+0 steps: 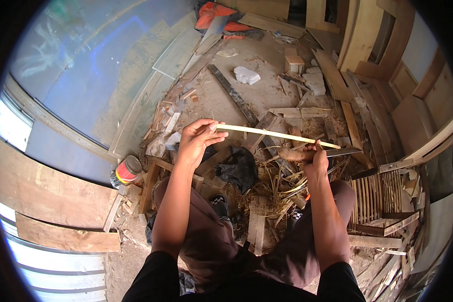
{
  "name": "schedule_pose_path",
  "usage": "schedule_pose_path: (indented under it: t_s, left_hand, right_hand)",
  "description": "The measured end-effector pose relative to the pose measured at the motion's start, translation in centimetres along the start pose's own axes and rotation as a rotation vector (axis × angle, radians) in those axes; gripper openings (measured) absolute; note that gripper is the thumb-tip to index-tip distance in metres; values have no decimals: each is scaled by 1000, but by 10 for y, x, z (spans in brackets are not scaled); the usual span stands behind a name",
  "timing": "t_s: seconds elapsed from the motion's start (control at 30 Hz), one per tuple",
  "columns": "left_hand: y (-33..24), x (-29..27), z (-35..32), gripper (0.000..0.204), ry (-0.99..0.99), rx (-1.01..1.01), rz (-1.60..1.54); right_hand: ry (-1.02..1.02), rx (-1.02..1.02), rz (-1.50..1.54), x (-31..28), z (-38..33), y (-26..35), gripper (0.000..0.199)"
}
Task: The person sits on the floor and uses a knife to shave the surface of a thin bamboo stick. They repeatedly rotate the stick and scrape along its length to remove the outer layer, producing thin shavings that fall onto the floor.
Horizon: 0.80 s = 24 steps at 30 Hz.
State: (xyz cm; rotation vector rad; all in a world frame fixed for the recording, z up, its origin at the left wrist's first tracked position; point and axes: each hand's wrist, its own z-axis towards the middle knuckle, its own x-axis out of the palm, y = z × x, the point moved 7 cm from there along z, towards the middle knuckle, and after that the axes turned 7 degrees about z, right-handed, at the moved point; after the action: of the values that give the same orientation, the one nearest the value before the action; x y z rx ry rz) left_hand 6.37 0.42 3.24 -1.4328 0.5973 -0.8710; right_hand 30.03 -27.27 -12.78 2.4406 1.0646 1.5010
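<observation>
Black sleeves (153, 279) and brown trousers (209, 251) fill the bottom of the frame. At the centre, the left hand (199, 138) pinches one end of a pale strip (267, 132) that slopes down rightward to the right hand (318, 157), whose fingers close around a wooden-handled knife (293, 154) and the strip. Slatted wood (370, 201) lies at lower right.

The person wears a black top (246, 296) at the near edge, its left sleeve (153, 277) and right sleeve (341, 284) short and plain, ending near the elbows. Below them the forearms are bare, as are the left hand (199, 138) and right hand (318, 156). The trousers (206, 254) are dark brownish plum, loosely creased. Dark shoes (219, 200) carry a black-and-white check.
</observation>
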Motion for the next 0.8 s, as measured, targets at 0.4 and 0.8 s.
schedule_pose_path:
  t_s: [0.4,0.8]
  left_hand:
    - [-15,15,-7,14,-75,339,-4]
    - [-7,-40,1,37,-220,113,-32]
  right_hand:
    - [148,14,33,6,6,4,21]
    - [135,-38,132,15,-6,23,18]
